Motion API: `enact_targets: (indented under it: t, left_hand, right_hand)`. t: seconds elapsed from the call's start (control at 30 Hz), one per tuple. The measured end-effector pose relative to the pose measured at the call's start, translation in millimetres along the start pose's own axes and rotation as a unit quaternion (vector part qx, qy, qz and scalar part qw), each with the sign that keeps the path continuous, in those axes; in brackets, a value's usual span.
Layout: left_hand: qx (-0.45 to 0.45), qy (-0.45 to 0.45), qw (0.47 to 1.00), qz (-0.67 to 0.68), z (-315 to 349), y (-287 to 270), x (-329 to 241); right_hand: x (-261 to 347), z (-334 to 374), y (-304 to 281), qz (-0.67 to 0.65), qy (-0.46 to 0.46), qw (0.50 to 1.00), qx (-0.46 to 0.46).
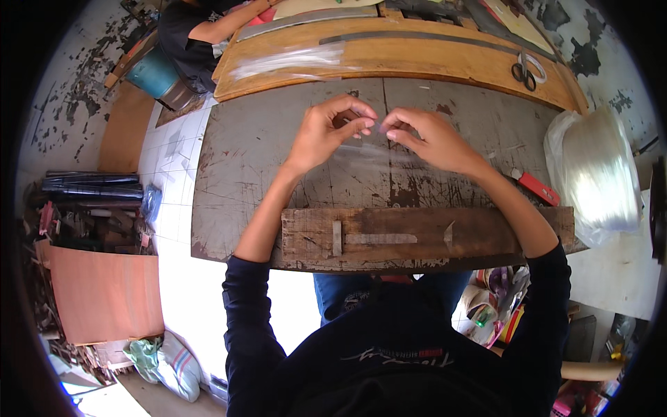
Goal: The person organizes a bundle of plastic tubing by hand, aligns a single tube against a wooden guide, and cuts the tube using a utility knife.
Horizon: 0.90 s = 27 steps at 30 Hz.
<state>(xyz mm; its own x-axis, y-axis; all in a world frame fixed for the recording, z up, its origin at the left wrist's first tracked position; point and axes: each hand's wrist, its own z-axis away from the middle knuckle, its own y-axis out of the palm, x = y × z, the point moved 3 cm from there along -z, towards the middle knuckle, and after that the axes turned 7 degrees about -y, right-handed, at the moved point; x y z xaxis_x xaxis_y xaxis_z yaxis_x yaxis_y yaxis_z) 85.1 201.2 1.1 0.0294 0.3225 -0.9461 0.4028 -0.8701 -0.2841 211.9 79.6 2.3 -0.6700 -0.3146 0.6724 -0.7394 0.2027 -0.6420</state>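
Observation:
Over the middle of the grey worn tabletop (243, 149), my left hand (326, 132) and my right hand (434, 139) face each other, fingertips a short gap apart. Thumb and fingers are pinched together on both. Whatever they hold is too thin or see-through to make out. Just beneath them, some thin clear plastic strips (375, 156) lie on the scratched surface. Nearer my body, a dark wooden board (431, 233) runs along the table's front edge, with a small metal piece (338, 238) and a pale flat strip (382, 238) on it.
At the right are a red-handled cutter (538, 187) and a large roll of clear plastic (599, 170). Beyond, a wooden board (410, 62) carries a bundle of clear strips (288, 62), scissors (523, 73) and a roll of tape (535, 67). Another person's arm (229, 26) reaches in at far left.

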Motion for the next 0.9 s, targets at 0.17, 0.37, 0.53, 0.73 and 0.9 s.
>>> enact_targets:
  t: [0.17, 0.37, 0.53, 0.73, 0.9]
  left_hand:
    - [-0.042, 0.008, 0.998, -0.036, -1, -2, 1]
    - [-0.07, -0.02, 0.997, 0.035, -2, -10, 4]
    - [-0.033, -0.008, 0.999, -0.033, -2, -12, -2]
    - [0.063, -0.002, 0.951, -0.302, 9, -2, 9]
    - [0.077, 0.055, 0.947, -0.308, 3, 3, 20]
  right_hand:
    - [2, 1, -1, -0.011, 0.025, 1.0, -0.006]
    - [7, -2, -1, -0.064, 0.037, 0.997, -0.025]
    - [2, 0, -14, -0.026, 0.075, 0.997, -0.015]
    - [-15, 5, -28, -0.005, 0.082, 0.994, -0.077]
    - [-18, 5, -30, -0.014, 0.075, 0.993, -0.092]
